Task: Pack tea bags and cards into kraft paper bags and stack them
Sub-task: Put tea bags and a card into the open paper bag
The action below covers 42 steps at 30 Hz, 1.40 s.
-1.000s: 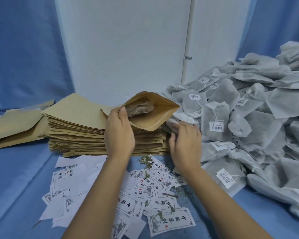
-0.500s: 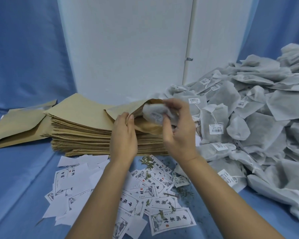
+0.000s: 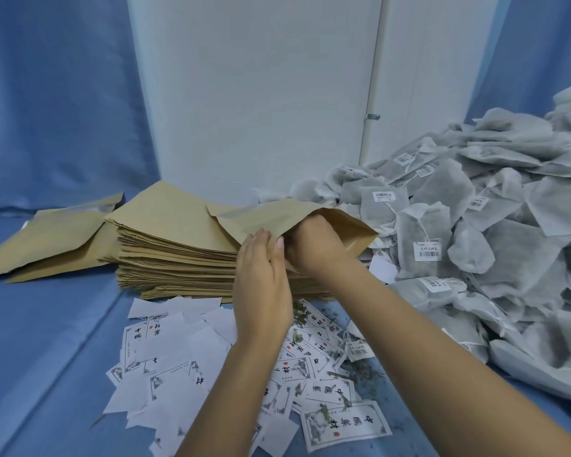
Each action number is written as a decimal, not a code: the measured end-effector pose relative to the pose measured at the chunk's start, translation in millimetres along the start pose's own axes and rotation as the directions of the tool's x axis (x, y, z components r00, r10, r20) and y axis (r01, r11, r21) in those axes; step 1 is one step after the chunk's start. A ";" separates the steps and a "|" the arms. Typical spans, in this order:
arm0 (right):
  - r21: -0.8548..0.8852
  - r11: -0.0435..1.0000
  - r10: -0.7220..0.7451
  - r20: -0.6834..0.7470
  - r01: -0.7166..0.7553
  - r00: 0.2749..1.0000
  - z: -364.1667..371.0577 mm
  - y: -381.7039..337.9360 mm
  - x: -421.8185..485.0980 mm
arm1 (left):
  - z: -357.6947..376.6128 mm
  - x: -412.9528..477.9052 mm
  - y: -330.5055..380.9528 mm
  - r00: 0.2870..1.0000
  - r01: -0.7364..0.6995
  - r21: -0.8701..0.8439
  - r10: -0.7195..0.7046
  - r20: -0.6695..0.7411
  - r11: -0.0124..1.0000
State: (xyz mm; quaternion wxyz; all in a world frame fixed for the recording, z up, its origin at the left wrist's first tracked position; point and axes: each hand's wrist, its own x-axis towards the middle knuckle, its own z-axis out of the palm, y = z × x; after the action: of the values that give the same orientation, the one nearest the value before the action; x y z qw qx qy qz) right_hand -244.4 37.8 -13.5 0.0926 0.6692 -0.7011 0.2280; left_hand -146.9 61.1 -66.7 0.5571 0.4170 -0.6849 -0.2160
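Note:
An open kraft paper bag (image 3: 277, 216) lies on top of a tall stack of flat kraft bags (image 3: 172, 255). My left hand (image 3: 261, 278) pinches the near edge of the bag's mouth between thumb and fingers. My right hand (image 3: 314, 245) is pushed into the mouth, so its fingers and anything they hold are hidden inside. A big pile of grey tea bags with barcode tags (image 3: 475, 232) fills the right side. White printed cards (image 3: 310, 361) lie scattered on the blue cloth under my forearms.
A few kraft bags (image 3: 47, 239) lie flat to the left of the stack. A white panel (image 3: 261, 94) stands behind the stack, with blue cloth on both sides. Loose tea leaves (image 3: 360, 374) are strewn among the cards.
My right hand picked a tea bag from the pile, lifted it to the bag's mouth and has now gone inside with it. My left hand kept holding the mouth.

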 end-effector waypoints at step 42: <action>0.515 0.854 0.317 -0.635 0.080 0.705 10.9 40.8 -94.1 | 0.2 37.9 -3.7 0.996 0.088 -0.072 -0.087 0.016 0.994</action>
State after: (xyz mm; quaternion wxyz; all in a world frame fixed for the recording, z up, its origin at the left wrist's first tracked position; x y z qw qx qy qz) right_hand -274.3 117.3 -72.0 0.1565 0.4835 -0.5706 0.6451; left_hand -147.1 28.2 -47.5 0.5574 0.4247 -0.6613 -0.2675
